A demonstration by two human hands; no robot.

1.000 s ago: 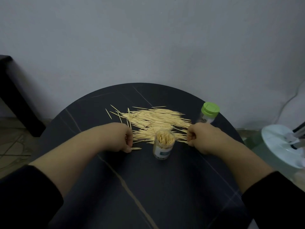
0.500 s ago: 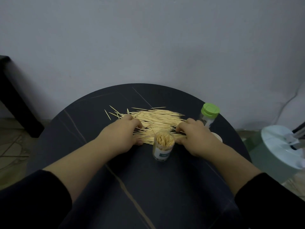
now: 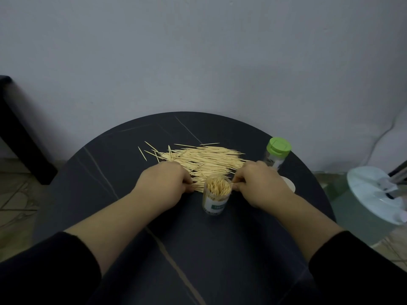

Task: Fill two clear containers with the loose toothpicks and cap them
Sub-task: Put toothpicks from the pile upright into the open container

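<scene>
A pile of loose toothpicks (image 3: 202, 158) lies spread across the middle of the round dark table (image 3: 123, 194). An uncapped clear container (image 3: 217, 194), packed with upright toothpicks, stands in front of the pile. My left hand (image 3: 164, 183) rests on the pile's near left edge, its curled fingers gathering toothpicks. My right hand (image 3: 257, 182) sits at the pile's near right end, fingers curled and pinching toothpick ends beside the container. A second clear container with a green cap (image 3: 276, 154) stands at the right rear. A white lid (image 3: 288, 183) lies partly hidden behind my right hand.
The table stands against a grey wall. A white fan base (image 3: 378, 194) sits on the floor to the right of the table. A dark piece of furniture (image 3: 19, 133) stands at the left.
Both hands moved inward from the pile's outer ends and now close on the near toothpicks on either side of the open container. The view shifted slightly.
</scene>
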